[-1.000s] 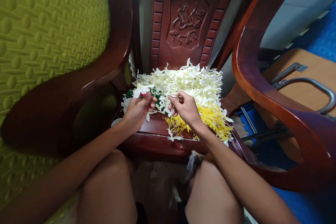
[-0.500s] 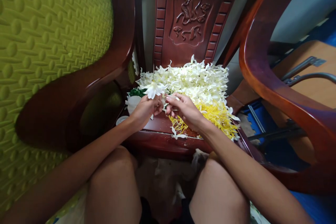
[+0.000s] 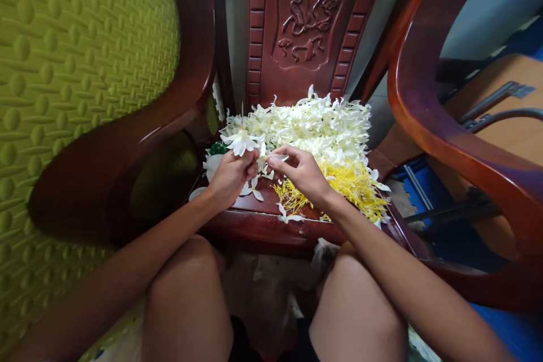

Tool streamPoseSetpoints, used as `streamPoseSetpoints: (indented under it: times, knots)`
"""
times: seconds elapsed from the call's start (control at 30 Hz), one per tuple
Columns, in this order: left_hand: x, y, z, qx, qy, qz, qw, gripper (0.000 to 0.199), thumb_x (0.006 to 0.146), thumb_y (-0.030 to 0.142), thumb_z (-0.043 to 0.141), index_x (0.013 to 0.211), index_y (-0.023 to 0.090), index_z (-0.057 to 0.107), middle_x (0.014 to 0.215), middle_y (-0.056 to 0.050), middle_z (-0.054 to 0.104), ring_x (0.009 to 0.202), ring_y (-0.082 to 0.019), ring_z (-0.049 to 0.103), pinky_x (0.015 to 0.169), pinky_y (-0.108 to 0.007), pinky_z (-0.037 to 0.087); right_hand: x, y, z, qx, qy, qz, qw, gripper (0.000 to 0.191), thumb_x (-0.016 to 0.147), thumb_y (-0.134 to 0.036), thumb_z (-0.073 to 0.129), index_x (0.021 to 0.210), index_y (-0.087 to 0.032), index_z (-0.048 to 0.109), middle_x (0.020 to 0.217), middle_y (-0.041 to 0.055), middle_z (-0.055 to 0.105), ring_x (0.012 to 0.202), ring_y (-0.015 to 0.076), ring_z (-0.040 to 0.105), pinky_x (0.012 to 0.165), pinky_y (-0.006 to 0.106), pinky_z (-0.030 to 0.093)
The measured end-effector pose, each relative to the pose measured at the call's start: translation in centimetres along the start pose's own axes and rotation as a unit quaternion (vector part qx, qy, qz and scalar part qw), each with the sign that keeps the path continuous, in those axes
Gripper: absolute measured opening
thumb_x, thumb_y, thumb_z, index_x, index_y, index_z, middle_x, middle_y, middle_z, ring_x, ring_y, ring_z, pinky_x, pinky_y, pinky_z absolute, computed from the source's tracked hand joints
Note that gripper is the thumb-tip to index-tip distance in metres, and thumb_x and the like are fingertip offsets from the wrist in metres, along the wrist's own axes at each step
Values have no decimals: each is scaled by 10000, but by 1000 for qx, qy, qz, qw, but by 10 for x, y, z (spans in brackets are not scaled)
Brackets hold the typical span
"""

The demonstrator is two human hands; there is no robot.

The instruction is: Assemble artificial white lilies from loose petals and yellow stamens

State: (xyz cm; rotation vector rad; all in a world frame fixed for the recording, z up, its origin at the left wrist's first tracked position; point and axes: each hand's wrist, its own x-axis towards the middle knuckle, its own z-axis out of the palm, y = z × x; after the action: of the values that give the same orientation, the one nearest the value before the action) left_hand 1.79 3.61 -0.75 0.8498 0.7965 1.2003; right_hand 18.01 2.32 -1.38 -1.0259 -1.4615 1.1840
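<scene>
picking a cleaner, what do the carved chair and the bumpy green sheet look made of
Carved chair: apparently wood with glossy red-brown varnish, judging by its crisp relief and highlights. Bumpy green sheet: probably foam or soft plastic, matte, with repeated raised moulding.

Glossy reddish-brown wood chair [image 3: 297, 90] with smooth curved arms, embossed matt green mat [image 3: 85, 45], smooth grey metal bar [image 3: 507, 115]

A carved reddish-brown wooden chair [image 3: 305, 22] beside yellow-green textured padding [image 3: 76, 62].
</scene>
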Motion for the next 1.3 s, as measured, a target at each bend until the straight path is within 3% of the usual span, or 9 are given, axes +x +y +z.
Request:
streamPoseSetpoints:
  times: [0.17, 0.33, 0.5, 0.63, 0.73, 1.0, 1.13, 1.3]
  knots:
    - [-2, 2, 1, 43, -20, -11, 999, 100, 772, 144, 669, 754, 145, 571, 645, 20, 517, 479, -63, 445, 444, -194, 267, 0, -2, 0, 20, 36, 12, 999, 199, 789, -356, 727, 801, -171, 654, 666, -7, 654, 560, 98, 562, 550, 264, 457]
    - [-5, 2, 1, 89, -75, 1, 993, 128, 673, 203, 687, 673, 158, 567, 573, 26, 497, 460, -59, 368, 445, -203, 227, 2, 3, -1, 19, 76, 40, 996, 196, 784, -314, 723, 717, -177, 600, 593, -15, 621, 495, 89, 527, 491, 258, 414]
    - [-3, -2, -1, 135, -40, 30, 990, 129, 606, 151, 660, 545, 153, 546, 494, 38, 420, 458, -54, 328, 445, -205, 235, 1, 6, 0, 39, 33, 36, 998, 249, 789, -403, 752, 814, -174, 658, 654, 1, 667, 523, 105, 587, 531, 273, 486]
    - [-2, -3, -1, 136, -17, 53, 989, 56, 624, 152, 665, 606, 150, 611, 517, 30, 455, 461, -64, 339, 438, -216, 257, 0, 4, -1, 56, 8, 38, 998, 303, 808, -450, 744, 915, -169, 703, 780, 35, 716, 607, 115, 635, 602, 286, 542]
    - [-4, -2, 0, 151, -14, 55, 987, 87, 648, 219, 706, 693, 153, 670, 538, 22, 504, 477, -84, 386, 438, -222, 300, 0, 3, -2, 64, 2, 41, 997, 270, 849, -414, 708, 955, -165, 705, 803, 42, 724, 631, 122, 665, 625, 288, 558]
    - [-3, -7, -3, 162, -41, 86, 982, 148, 675, 284, 746, 660, 182, 639, 603, -12, 614, 648, -161, 596, 510, -229, 401, -1, 1, 0, 39, 37, 24, 998, 217, 832, -376, 739, 830, -162, 704, 687, 17, 704, 551, 107, 637, 567, 266, 539]
    - [-2, -8, -3, 152, -33, 78, 985, 158, 685, 283, 736, 653, 196, 607, 606, -11, 601, 680, -172, 610, 495, -227, 390, -2, -1, 2, 40, 63, 27, 997, 230, 799, -380, 769, 847, -168, 695, 678, 16, 704, 558, 123, 658, 579, 282, 549]
    - [-4, -6, -1, 138, -48, 52, 988, 171, 675, 270, 746, 637, 198, 596, 580, -5, 572, 644, -166, 597, 476, -223, 378, -3, -2, 2, 31, 53, 19, 998, 224, 797, -374, 760, 790, -184, 642, 645, 4, 682, 520, 117, 614, 532, 280, 513]
